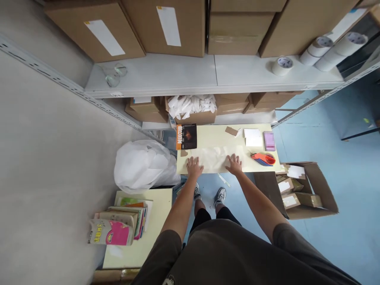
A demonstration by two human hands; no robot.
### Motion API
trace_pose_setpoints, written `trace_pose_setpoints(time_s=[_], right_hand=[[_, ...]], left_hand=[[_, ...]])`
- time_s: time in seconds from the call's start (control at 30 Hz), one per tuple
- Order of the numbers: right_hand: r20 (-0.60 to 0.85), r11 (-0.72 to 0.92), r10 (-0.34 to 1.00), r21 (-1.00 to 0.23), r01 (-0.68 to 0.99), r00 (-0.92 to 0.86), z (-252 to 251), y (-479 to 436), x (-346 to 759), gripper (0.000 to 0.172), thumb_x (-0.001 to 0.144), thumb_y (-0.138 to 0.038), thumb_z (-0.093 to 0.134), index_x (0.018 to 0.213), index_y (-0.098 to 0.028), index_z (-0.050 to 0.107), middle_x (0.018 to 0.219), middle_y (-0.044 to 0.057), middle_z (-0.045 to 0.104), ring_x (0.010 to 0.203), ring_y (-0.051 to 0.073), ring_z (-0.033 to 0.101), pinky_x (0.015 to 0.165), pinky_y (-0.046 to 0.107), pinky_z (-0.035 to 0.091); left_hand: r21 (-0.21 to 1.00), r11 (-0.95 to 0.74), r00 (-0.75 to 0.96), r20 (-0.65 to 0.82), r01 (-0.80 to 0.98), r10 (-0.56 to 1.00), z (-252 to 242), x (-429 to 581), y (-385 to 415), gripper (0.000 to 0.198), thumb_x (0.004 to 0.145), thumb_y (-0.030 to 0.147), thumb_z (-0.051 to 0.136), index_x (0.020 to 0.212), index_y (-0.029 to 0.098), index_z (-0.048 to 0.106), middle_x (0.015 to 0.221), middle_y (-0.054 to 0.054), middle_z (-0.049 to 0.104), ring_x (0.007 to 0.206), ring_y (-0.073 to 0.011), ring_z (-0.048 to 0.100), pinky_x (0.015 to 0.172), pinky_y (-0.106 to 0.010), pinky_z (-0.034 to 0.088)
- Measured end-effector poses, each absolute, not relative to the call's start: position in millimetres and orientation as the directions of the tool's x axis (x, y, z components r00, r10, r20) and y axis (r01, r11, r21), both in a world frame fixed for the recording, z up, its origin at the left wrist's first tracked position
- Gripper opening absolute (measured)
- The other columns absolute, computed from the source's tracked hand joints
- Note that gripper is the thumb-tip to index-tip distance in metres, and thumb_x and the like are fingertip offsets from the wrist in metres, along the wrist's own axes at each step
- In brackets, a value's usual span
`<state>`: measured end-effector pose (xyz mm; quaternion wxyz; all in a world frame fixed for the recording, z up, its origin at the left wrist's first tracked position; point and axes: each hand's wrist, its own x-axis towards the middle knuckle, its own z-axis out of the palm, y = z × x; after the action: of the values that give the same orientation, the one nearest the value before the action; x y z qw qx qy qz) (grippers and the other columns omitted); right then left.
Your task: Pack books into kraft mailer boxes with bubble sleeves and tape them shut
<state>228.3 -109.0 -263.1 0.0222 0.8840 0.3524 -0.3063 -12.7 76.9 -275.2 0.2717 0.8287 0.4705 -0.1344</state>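
At the left end of the pale yellow desk (210,135) I see a black-and-orange printed book (186,137); nearer the person, the left hand (194,167) lies flat, fingers spread and released, on a thin, wrinkled, whitish sheet (214,159). The sheet stretches along the desk to the right hand (234,164), whose fingers likewise rest loose, and farther right lies an orange-and-blue tool (264,159).

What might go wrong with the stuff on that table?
The thin, pale sheet by the left hand and right hand looks wrinkled, so it might crease more. The orange and blue tool lies near the front edge of the table, so a bump might knock it off. The black and orange book sits right at the left edge, so it might fall too.
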Motion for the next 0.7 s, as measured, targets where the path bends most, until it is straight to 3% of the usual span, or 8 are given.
trace_pose_setpoints(time_s=[0.1, 0.2, 0.33, 0.47, 0.53, 0.7], right_hand=[[-0.472, -0.719, 0.673, -0.237, 0.654, 0.569, -252, -81, 222, 0.084, 0.102, -0.042, 0.063, 0.176, -0.024, 0.029, 0.186, 0.017, 0.008, 0.171, 0.041, 0.007, 0.131, 0.060, 0.026], [-0.384, -0.627, 0.776, -0.393, 0.672, 0.500, -243, -22, 206, 0.076, 0.106, -0.045, 0.053, 0.175, -0.022, 0.031, 0.184, 0.012, 0.021, 0.171, 0.035, 0.013, 0.131, 0.053, 0.032], [-0.409, -0.579, 0.814, -0.514, 0.633, 0.412, -244, 70, 181, 0.071, 0.110, -0.044, 0.046, 0.174, -0.015, 0.035, 0.182, 0.013, 0.029, 0.170, 0.030, 0.019, 0.133, 0.045, 0.031], [-0.507, -0.607, 0.781, -0.478, 0.634, 0.365, -258, 134, 159, 0.070, 0.109, -0.037, 0.048, 0.173, -0.010, 0.036, 0.180, 0.017, 0.031, 0.169, 0.033, 0.022, 0.134, 0.046, 0.030], [-0.535, -0.606, 0.770, -0.440, 0.662, 0.349, -267, 153, 149, 0.069, 0.108, -0.033, 0.049, 0.171, -0.010, 0.038, 0.180, 0.018, 0.032, 0.169, 0.034, 0.023, 0.132, 0.047, 0.034], [-0.495, -0.497, 0.828, -0.434, 0.752, 0.261, -285, 175, 131, 0.069, 0.104, -0.029, 0.054, 0.170, -0.014, 0.041, 0.179, 0.019, 0.032, 0.168, 0.034, 0.023, 0.128, 0.049, 0.041]], left_hand=[[0.376, -0.398, 0.536, -0.412, 0.836, 0.737, -267, -15, 88, 0.081, 0.100, 0.052, 0.059, 0.173, 0.022, 0.041, 0.183, -0.014, 0.025, 0.170, -0.0422, 0.014, 0.134, -0.061, 0.023], [0.404, -0.346, 0.492, -0.345, 0.847, 0.799, -258, -20, 118, 0.077, 0.104, 0.048, 0.052, 0.173, 0.019, 0.038, 0.181, -0.015, 0.030, 0.169, -0.0398, 0.020, 0.133, -0.057, 0.027], [0.434, -0.218, 0.375, -0.318, 0.874, 0.871, -257, -27, 184, 0.073, 0.103, 0.033, 0.053, 0.172, 0.014, 0.037, 0.178, -0.018, 0.036, 0.167, -0.0368, 0.028, 0.132, -0.051, 0.032], [0.519, -0.072, 0.342, -0.446, 0.852, 0.827, -269, -30, 249, 0.073, 0.095, 0.029, 0.069, 0.164, 0.017, 0.047, 0.158, -0.021, 0.061, 0.146, -0.0354, 0.058, 0.119, -0.044, 0.047], [0.542, 0.010, 0.323, -0.517, 0.840, 0.793, -275, -32, 272, 0.063, 0.093, 0.031, 0.074, 0.153, 0.020, 0.058, 0.141, -0.019, 0.073, 0.132, -0.0345, 0.069, 0.109, -0.041, 0.052], [0.643, 0.151, 0.244, -0.483, 0.751, 0.841, -281, -46, 303, 0.040, 0.087, 0.028, 0.076, 0.125, 0.019, 0.073, 0.118, -0.015, 0.081, 0.117, -0.0297, 0.074, 0.097, -0.034, 0.054]])
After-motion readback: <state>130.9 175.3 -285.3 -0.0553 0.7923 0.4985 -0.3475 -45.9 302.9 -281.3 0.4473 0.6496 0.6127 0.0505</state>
